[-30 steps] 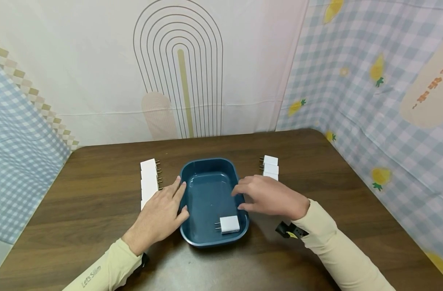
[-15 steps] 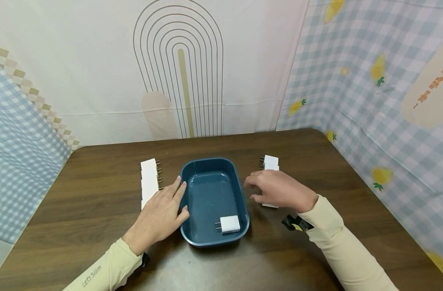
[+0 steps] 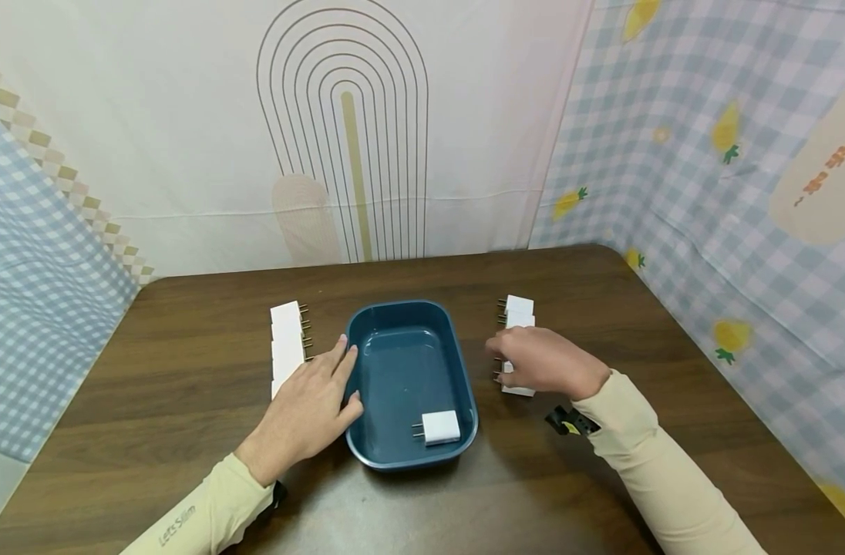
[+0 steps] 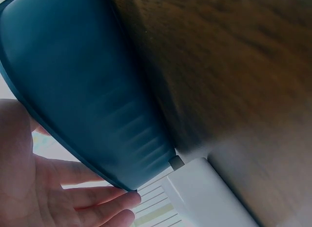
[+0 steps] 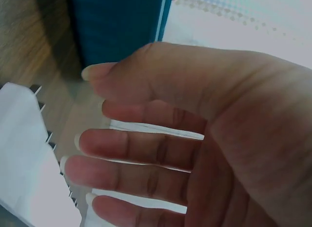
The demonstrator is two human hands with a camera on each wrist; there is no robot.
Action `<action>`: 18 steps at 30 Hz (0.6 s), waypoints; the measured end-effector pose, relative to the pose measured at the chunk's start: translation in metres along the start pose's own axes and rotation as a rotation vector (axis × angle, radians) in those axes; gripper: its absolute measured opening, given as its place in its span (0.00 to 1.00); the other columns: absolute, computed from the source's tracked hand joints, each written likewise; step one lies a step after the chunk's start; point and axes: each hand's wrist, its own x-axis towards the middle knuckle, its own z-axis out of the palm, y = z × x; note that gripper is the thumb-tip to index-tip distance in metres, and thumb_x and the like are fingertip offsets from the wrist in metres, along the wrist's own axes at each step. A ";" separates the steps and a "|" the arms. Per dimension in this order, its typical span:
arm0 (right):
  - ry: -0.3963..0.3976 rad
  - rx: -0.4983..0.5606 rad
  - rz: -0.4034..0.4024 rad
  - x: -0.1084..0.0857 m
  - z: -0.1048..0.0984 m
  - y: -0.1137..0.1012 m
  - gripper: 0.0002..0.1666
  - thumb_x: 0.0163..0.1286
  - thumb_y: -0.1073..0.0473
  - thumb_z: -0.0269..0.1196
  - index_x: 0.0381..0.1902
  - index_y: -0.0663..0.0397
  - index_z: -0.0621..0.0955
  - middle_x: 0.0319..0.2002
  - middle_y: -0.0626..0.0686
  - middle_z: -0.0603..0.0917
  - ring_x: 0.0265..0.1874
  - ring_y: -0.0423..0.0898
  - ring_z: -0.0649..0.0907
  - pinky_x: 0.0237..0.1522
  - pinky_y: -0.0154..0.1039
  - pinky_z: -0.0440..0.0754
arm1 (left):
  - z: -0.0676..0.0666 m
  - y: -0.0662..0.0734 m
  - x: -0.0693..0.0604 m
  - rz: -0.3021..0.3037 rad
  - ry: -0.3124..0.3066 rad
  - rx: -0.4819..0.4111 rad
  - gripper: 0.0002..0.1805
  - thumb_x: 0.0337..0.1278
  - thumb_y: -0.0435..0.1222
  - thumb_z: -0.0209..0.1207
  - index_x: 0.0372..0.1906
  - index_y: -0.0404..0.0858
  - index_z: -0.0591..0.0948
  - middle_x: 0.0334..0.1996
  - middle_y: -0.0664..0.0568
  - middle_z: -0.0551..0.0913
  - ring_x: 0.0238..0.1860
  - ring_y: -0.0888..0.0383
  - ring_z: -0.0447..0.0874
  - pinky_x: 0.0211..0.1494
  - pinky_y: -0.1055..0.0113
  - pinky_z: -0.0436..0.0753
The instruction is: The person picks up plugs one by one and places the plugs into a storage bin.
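Hovering at the right row of plugs (image 3: 520, 308), my right grip (image 3: 543, 360) has thumb and fingers apart and holds nothing; whether a fingertip touches a plug, my feeds can't tell. It partly hides the row, whose prongs face the tray (image 3: 403, 366). To pick well, I'd close thumb and fingers on the body of one plug, keep off the prongs, and lift straight up so its close-packed neighbours aren't dragged along. One loose plug (image 3: 441, 428) lies in the tray's near right corner, prongs leftward; I'd set another beside it, turned the same way. My left grip (image 3: 308, 405) rests on the tray's left rim, fingers spread and nearly straight, which I judge is enough to steady it. Beside that, the left row (image 3: 287, 339) also points its prongs at the tray. Under everything is the brown tabletop (image 3: 159, 416).
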 end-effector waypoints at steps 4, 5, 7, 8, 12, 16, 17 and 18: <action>-0.029 0.001 0.032 0.001 0.002 0.004 0.13 0.60 0.65 0.71 0.44 0.58 0.86 0.40 0.54 0.89 0.31 0.40 0.83 0.35 0.38 0.86 | 0.000 0.000 0.000 0.000 -0.001 -0.003 0.37 0.66 0.47 0.54 0.74 0.32 0.67 0.76 0.37 0.64 0.70 0.40 0.73 0.72 0.45 0.73; -0.032 0.004 0.034 0.001 0.003 0.005 0.14 0.60 0.66 0.71 0.44 0.58 0.86 0.40 0.54 0.89 0.32 0.40 0.83 0.36 0.38 0.86 | 0.000 0.000 0.000 0.000 0.000 -0.002 0.37 0.66 0.47 0.54 0.74 0.32 0.67 0.76 0.37 0.64 0.70 0.40 0.73 0.72 0.45 0.73; -0.039 0.010 0.037 0.002 0.004 0.006 0.14 0.59 0.66 0.71 0.44 0.58 0.86 0.41 0.55 0.89 0.31 0.41 0.83 0.36 0.39 0.87 | 0.000 0.000 0.000 0.003 0.002 0.001 0.37 0.66 0.47 0.55 0.74 0.32 0.67 0.76 0.37 0.64 0.70 0.40 0.73 0.72 0.45 0.73; -0.041 0.012 0.036 0.002 0.005 0.007 0.14 0.58 0.67 0.71 0.44 0.58 0.87 0.41 0.55 0.89 0.31 0.41 0.83 0.36 0.39 0.87 | 0.000 0.000 0.000 0.004 0.004 0.003 0.37 0.66 0.47 0.55 0.74 0.32 0.67 0.76 0.37 0.64 0.70 0.40 0.74 0.72 0.45 0.73; -0.052 0.010 0.047 0.003 0.008 0.009 0.15 0.57 0.67 0.72 0.43 0.57 0.87 0.40 0.55 0.89 0.31 0.41 0.83 0.36 0.41 0.87 | 0.001 0.000 0.000 0.004 0.005 0.004 0.37 0.66 0.47 0.55 0.74 0.31 0.67 0.76 0.37 0.64 0.70 0.40 0.74 0.72 0.45 0.73; -0.064 0.005 0.068 0.004 0.010 0.009 0.16 0.56 0.65 0.74 0.44 0.57 0.87 0.40 0.55 0.89 0.31 0.42 0.84 0.36 0.41 0.88 | 0.001 -0.001 0.000 0.002 0.000 0.003 0.37 0.66 0.47 0.55 0.74 0.32 0.67 0.76 0.37 0.64 0.70 0.40 0.74 0.72 0.45 0.73; -0.065 0.003 0.072 0.004 0.010 0.009 0.16 0.56 0.65 0.74 0.44 0.57 0.87 0.40 0.55 0.89 0.30 0.42 0.84 0.36 0.41 0.88 | 0.001 -0.001 0.000 0.002 -0.001 0.003 0.37 0.66 0.47 0.54 0.74 0.32 0.67 0.76 0.37 0.64 0.70 0.39 0.73 0.72 0.45 0.73; -0.066 0.001 0.073 0.004 0.010 0.010 0.16 0.56 0.65 0.75 0.44 0.57 0.87 0.40 0.55 0.89 0.30 0.42 0.84 0.36 0.41 0.88 | 0.001 -0.001 0.000 0.001 -0.002 0.003 0.37 0.66 0.47 0.54 0.74 0.32 0.67 0.76 0.37 0.64 0.70 0.39 0.73 0.72 0.45 0.73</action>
